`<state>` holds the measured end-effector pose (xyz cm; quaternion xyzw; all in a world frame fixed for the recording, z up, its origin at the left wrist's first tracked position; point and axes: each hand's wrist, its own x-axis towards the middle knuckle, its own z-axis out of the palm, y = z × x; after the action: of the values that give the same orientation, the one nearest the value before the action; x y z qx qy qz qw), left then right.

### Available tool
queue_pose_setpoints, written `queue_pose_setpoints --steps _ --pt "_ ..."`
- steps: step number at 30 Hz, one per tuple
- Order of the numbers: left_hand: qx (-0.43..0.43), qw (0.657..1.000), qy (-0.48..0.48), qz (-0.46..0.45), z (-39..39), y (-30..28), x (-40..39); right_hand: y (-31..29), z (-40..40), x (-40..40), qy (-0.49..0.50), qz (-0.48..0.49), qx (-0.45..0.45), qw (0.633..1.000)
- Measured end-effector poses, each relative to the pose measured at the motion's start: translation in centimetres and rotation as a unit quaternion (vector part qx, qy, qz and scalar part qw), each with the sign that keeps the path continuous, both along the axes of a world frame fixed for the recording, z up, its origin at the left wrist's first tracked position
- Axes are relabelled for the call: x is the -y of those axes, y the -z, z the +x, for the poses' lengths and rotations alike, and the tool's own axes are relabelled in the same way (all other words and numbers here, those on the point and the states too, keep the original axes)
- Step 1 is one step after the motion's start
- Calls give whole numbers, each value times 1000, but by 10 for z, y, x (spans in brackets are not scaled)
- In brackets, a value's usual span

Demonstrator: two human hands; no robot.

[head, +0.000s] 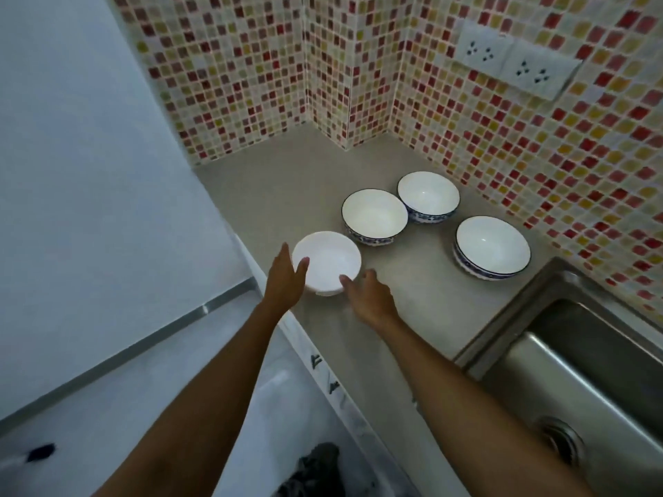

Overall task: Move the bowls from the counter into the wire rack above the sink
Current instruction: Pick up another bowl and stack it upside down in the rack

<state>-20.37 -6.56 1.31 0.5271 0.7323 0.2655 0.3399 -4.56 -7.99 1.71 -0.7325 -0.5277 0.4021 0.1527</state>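
Several bowls stand upright on the grey counter (294, 188). Nearest to me is a plain white bowl (328, 261), close to the counter's front edge. Behind it are three white bowls with blue-patterned outsides: a middle bowl (374, 215), a back bowl (428, 195) and a right bowl (492, 245) beside the sink. My left hand (285, 278) is at the plain bowl's left rim with fingers spread, the thumb over the rim. My right hand (369, 295) is at its lower right, fingers apart, fingertips at the rim. Neither hand has closed on it. The wire rack is out of view.
A steel sink (588, 371) with a drain sits at the lower right. Mosaic-tiled walls (520, 166) enclose the counter at the back and right, with a double wall socket (516, 64) high on the right. The counter edge drops to a pale floor on the left.
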Motion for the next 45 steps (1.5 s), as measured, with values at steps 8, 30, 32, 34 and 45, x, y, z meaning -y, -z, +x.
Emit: queue_pose_setpoints --steps 8,30,32,34,45 --pt "72 997 24 -11 -15 25 -18 28 -17 -17 91 -34 -95 991" --pt "236 925 284 -93 260 -37 32 -37 207 132 379 90 -44 920" --pt "244 910 322 -91 289 -46 51 -42 229 156 413 95 -40 905" --pt "243 898 355 -97 313 -54 70 -53 246 179 441 99 -29 892" --pt "256 852 454 -45 397 -89 142 -78 327 256 493 145 -19 858"
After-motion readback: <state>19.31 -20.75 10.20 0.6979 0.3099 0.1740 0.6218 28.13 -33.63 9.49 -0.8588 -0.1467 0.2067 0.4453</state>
